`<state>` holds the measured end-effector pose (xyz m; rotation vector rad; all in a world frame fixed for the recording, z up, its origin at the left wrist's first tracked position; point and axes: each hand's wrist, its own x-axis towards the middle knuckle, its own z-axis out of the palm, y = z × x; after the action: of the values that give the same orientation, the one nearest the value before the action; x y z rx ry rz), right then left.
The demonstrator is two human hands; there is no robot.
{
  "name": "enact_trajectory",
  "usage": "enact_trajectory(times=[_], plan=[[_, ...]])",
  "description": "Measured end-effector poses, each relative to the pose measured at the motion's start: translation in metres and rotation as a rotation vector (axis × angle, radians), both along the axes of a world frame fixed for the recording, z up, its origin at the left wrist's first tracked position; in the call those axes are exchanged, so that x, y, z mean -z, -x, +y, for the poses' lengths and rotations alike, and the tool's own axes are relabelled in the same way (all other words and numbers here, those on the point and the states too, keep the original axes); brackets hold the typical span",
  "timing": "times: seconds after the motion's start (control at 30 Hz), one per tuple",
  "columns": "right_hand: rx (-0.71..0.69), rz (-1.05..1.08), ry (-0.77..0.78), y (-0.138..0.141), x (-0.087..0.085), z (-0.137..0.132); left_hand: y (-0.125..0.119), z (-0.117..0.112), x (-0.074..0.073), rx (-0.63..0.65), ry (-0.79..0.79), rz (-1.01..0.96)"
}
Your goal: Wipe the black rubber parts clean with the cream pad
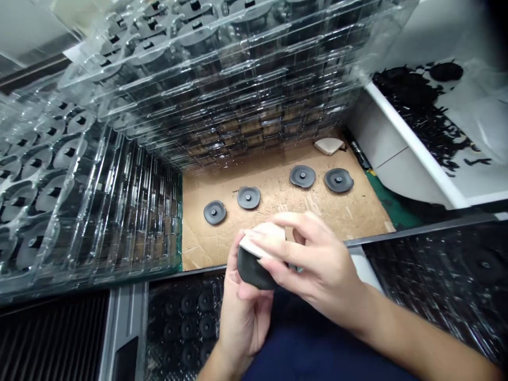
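My left hand [246,312] grips a dark grey, rounded-square plastic part [254,269] by its edges, its smooth face turned up toward me. Pressed against that face is a white wedge-shaped pad [268,236], perhaps sponge, pinched in the fingers of my right hand [313,259]. Just beyond my hands, several similar grey discs, such as the left one [215,212] and the right one [338,180], lie on brown cardboard [194,248] with small round hubs facing up. The underside of the held part is hidden.
Tall stacks of clear plastic trays [254,79] stand behind and to the left [143,196], with grey parts in them. A second white wedge [328,145] and a black marker [356,149] lie at the back right. A white bin [420,148] on the right contains small black pieces.
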<state>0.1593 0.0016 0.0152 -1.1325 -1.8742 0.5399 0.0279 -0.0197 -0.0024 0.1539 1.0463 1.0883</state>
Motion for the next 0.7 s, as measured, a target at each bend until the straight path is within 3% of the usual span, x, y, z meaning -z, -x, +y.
enact_trajectory(times=[0.07, 0.13, 0.27, 0.37, 0.5, 0.7], plan=[[-0.012, 0.056, 0.018, -0.003, 0.005, -0.004, 0.001, 0.003, 0.000, -0.047, -0.030, -0.022], [-0.029, 0.171, 0.157, -0.011, 0.012, -0.010, 0.002, 0.007, -0.001, -0.098, -0.081, -0.055], [0.210, 0.812, 0.784, -0.031, 0.035, -0.019, 0.004, 0.015, -0.001, -0.130, -0.087, -0.112], [0.277, 1.000, 1.057, -0.036, 0.053, -0.023, 0.005, 0.016, 0.002, -0.114, -0.059, -0.139], [0.260, 0.993, 1.217, -0.026, 0.067, -0.034, 0.004, 0.015, 0.004, -0.074, -0.049, -0.149], [0.191, 0.940, 1.227, -0.023, 0.068, -0.035, 0.004, 0.012, 0.003, -0.059, -0.067, -0.227]])
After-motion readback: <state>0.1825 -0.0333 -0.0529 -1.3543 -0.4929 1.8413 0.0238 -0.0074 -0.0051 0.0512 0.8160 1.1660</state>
